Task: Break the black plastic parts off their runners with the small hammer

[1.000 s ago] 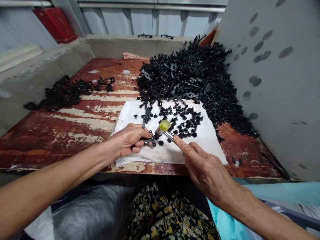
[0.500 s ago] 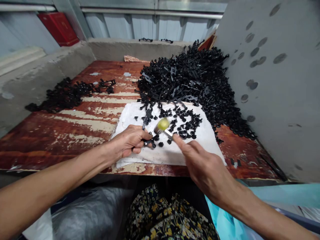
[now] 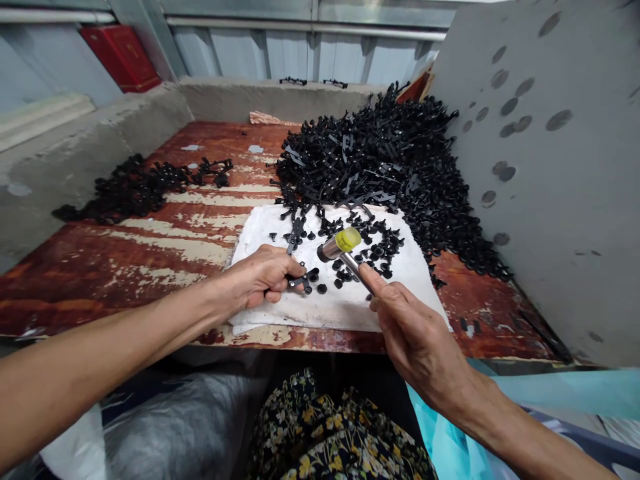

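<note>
My left hand [image 3: 265, 275] is closed on a black plastic bracket [image 3: 300, 280], whose jointed arms stick out past the thumb just above the white cloth [image 3: 280, 319]. My right hand [image 3: 407, 317] grips a small mallet by its handle, index finger stretched along the shaft. The mallet head [image 3: 340, 245] has a metal body, a yellow face and a dark face, and hangs in the air to the right of the bracket. Loose black round-headed plugs [image 3: 373, 257] lie scattered on the cloth near both hands.
A large heap of black parts [image 3: 370, 153] covers the back right of the worn wooden table [image 3: 150, 267]. A smaller pile [image 3: 135, 190] lies on the left. A grey spotted panel [image 3: 540, 167] closes the right side; a concrete ledge [image 3: 270, 99] runs along the back.
The mallet has moved right and slightly up, away from the bracket, and my right hand has shifted right with it. My left hand stays almost still on the bracket.
</note>
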Available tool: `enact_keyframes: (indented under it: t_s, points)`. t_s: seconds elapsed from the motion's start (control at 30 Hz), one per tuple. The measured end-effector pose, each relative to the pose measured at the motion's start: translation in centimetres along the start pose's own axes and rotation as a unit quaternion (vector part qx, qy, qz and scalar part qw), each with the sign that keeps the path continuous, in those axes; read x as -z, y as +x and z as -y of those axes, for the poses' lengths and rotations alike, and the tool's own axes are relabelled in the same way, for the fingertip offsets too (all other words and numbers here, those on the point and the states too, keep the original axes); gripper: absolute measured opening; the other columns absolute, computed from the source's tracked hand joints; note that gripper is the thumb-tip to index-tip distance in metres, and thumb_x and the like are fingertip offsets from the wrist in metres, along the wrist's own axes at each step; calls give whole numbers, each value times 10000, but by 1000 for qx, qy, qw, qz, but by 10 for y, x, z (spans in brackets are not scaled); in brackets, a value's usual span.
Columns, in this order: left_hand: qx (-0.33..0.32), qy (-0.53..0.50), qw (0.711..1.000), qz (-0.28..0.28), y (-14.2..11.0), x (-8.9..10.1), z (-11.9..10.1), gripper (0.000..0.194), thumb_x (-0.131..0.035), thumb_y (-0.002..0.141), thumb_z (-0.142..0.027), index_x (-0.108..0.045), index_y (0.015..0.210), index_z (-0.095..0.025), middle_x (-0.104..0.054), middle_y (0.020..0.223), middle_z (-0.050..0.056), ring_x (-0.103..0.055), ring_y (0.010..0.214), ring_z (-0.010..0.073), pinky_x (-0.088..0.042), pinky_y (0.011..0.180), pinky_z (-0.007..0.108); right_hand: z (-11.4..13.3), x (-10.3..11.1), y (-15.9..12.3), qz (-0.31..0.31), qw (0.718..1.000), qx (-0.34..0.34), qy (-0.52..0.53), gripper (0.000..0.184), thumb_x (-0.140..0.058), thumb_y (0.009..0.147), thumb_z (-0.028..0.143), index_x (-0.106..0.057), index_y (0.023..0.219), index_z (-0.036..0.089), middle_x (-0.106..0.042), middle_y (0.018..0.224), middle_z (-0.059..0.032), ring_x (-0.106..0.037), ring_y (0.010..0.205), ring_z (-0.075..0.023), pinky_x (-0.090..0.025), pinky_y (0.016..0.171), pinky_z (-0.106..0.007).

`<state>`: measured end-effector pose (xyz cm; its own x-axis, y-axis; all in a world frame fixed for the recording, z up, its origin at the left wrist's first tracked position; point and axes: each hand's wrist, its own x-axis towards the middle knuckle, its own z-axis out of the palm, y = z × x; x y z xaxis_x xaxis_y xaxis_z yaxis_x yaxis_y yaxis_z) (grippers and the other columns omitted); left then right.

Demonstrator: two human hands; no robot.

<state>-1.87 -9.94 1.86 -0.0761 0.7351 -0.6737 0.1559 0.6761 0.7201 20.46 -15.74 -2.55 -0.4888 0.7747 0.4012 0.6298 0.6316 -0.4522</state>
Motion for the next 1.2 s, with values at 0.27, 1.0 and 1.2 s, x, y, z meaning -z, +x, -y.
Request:
enact_keyframes:
  t_s: [0.27,1.0,1.2]
  points:
    - [2,-35,999,25,-1,3,-3,271,-537,833,-6,-490,598,-134,-653,517,78,-221,254,-16,-155,270,117,-5,-1,-14,-33,998,-16,58,601,-403,950,67,-337,1515,261,-671,1006,-93,-667,760,-173,-585,753,-331]
    - [6,-51,998,34,5,7,5,272,-554,824,-4,-500,589,-129,-652,518,72,-239,255,-13,-161,266,114,-8,-8,-23,-46,995,-27,81,570,-420,939,52,-401,1482,225,-703,1059,-118,-687,1050,-211,-597,725,-255]
    - [10,-49,998,39,4,6,3,280,-548,833,-4,-492,590,-130,-646,511,69,-231,257,-18,-162,267,110,-6,-6,-23,-47,996,-24,78,538,-413,946,56,-429,1460,213,-703,997,-102,-701,997,-190,-592,732,-242]
